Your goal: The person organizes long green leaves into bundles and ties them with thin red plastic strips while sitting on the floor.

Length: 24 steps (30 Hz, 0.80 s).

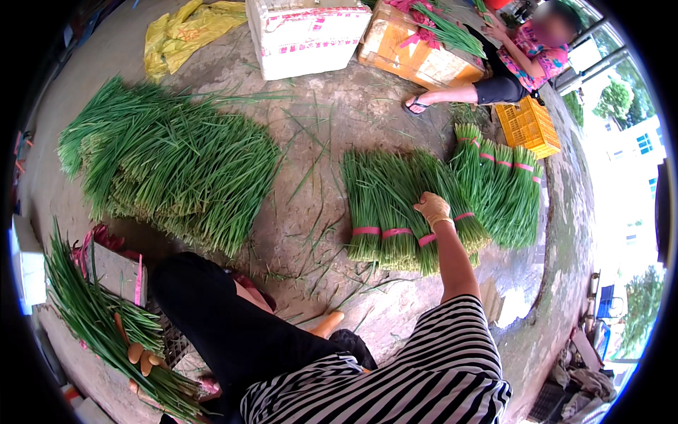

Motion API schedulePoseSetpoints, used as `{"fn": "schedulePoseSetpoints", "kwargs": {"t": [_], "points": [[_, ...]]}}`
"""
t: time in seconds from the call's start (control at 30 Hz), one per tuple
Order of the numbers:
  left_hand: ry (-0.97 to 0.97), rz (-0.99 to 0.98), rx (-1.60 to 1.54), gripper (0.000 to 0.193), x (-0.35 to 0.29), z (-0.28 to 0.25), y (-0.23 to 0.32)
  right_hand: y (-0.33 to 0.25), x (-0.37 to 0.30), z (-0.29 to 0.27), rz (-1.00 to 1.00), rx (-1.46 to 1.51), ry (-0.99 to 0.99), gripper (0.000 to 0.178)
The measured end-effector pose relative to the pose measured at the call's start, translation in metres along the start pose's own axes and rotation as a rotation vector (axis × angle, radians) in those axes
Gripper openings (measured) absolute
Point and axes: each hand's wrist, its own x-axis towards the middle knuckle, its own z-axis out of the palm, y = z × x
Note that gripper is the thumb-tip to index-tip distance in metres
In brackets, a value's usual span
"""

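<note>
L hand [147, 362], lower L corner, is wrapped round a loose bunch [92, 300] of long green stalks; fingers bent over it, bunch slanting from upper L down to lower R, pale cut ends nr the person's leg [247, 318]. So that bunch is right in the L hand, w/ most of its green length sticking out beyond the fingers.

R hand [432, 207], in a pale glove, is reached out fwd over the near row of tied bundles [381, 187] on the floor [353, 106]. Fingers curled in against the stalks, above a pink band [427, 240]; can't tell if they pinch any. Bundles lie under & both sides of the R hand, each w/ a pink band; far row [505, 191] is just beyond, to the R.

Big untied pile [176, 162] lies fwd of the L hand, well apart from the R hand. White foam box [307, 42] & taped carton [417, 53] at top, yellow sack [187, 35] L of them. Co-worker [530, 53] sits upper R, nr yellow crate [530, 127].
</note>
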Motion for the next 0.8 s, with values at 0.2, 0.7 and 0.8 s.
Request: {"fn": "schedulePoseSetpoints", "kwargs": {"t": [0.2,0.7,0.8], "points": [[-0.011,0.004,-0.002,0.076,-0.005,-0.002,0.004,0.017,0.01,-0.003,0.095,0.315,-0.043,0.027],[-0.046,0.032,-0.014,0.079,-0.018,-0.005,0.011,0.026,-0.007,-0.026,0.163,0.832,-0.056,0.02],[-0.045,0.032,-0.014,0.079,-0.016,-0.004,0.012,0.03,-0.016,-0.028,0.199,1.108,-0.181,0.02]]}}
